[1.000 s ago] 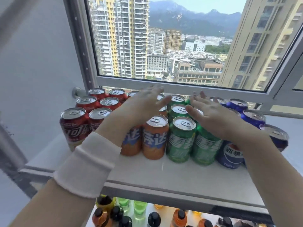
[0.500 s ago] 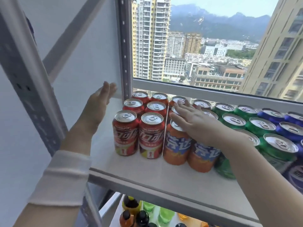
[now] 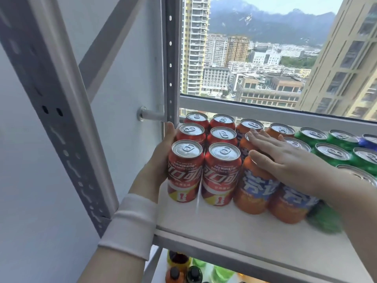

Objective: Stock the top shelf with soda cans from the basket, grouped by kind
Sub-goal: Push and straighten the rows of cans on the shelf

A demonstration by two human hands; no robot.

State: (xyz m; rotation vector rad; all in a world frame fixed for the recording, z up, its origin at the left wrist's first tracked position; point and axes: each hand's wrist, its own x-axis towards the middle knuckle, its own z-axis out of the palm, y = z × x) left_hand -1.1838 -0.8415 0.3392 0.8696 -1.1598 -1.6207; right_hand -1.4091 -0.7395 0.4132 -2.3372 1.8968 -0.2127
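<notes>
Soda cans stand in rows on the white top shelf, grouped by colour. Several red cola cans are at the left, orange cans beside them, green cans further right, and a blue can at the right edge. My left hand presses flat, fingers straight, against the left side of the red cans. Over the tops of the orange cans my right hand lies flat with straight fingers. The basket is out of view.
A grey perforated upright stands just behind the left hand, and a second upright with a diagonal brace is at the front left. A window frame runs behind the cans. Bottles fill the shelf below.
My left hand moved from the open shelf space at the left onto the side of the red cans. The right hand stayed on the orange cans. The view came closer.
</notes>
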